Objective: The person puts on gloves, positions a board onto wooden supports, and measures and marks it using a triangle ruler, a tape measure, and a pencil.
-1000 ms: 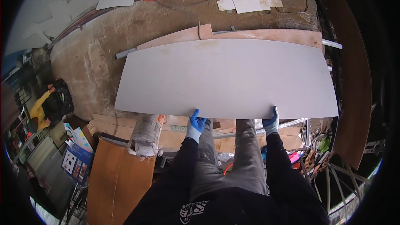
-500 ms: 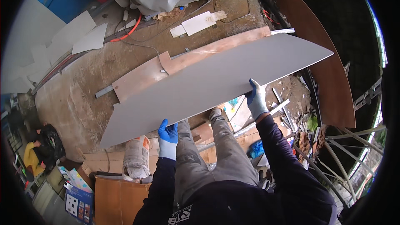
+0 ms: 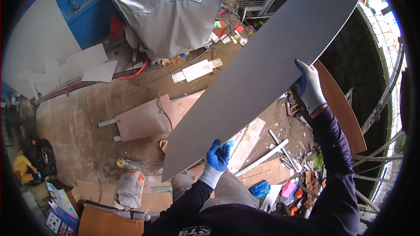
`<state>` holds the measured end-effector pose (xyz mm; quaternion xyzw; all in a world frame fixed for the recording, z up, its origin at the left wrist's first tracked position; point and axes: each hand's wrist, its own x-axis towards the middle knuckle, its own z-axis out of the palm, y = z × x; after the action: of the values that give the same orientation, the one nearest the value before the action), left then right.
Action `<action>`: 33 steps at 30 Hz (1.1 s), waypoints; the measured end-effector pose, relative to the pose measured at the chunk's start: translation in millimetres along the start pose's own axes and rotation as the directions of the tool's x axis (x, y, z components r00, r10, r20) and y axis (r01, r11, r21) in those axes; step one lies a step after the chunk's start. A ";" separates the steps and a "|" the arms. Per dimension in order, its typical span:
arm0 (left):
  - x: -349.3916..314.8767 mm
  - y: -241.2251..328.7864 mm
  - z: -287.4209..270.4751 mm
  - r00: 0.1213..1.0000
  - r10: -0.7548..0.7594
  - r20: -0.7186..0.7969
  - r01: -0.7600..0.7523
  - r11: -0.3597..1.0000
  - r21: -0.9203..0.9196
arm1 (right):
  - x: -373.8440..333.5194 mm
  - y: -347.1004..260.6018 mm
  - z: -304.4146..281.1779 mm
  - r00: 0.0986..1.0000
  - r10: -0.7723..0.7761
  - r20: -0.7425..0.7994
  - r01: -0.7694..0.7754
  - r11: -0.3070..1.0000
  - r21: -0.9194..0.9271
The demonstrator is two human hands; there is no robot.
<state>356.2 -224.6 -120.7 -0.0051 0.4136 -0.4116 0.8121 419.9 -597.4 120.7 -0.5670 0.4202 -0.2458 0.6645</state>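
Note:
A long, thin grey panel (image 3: 258, 70) slants across the view, its far right end raised toward the top. My left hand (image 3: 215, 161), in a blue and white glove, is closed on its near edge by the lower end. Farther along the same edge, my right hand (image 3: 309, 84), gloved alike, grips the panel with its fingers partly behind it. Beneath the panel on the ground lie brownish boards (image 3: 144, 118), partly hidden by it.
A cabinet-like bulk under a silver cover (image 3: 175, 15) stands ahead. White sheets (image 3: 83, 63) lie at the left. A curved brown board (image 3: 341, 109) is at the right. A packed sack (image 3: 129, 189), a power tool (image 3: 127, 163) and cartons (image 3: 111, 220) are nearby. Someone in yellow (image 3: 24, 166) is far left.
The panel has swung, its right end rising and its left end shifting right. Both hands have moved right with it, the right hand also upward. More of the silver cover shows.

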 end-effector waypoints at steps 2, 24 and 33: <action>15.9 -44.9 12.0 0.995 -0.092 0.027 0.092 0.995 0.034 | 7.7 -42.5 -9.9 0.991 -0.113 0.072 0.115 0.993 -0.019; 181.1 -47.3 229.5 0.761 0.010 0.648 -0.644 0.127 0.754 | -110.0 -203.0 -142.5 0.338 -0.553 0.761 0.614 -0.484 -0.624; 173.3 67.5 146.2 0.910 0.322 0.260 -0.410 0.610 0.678 | -149.4 -164.5 -83.6 0.772 -0.226 0.594 0.614 0.503 -0.608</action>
<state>555.2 -345.1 -163.8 0.3746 0.1649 -0.3642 0.8366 295.9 -562.0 320.1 -0.9216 0.1653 -0.0637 0.3452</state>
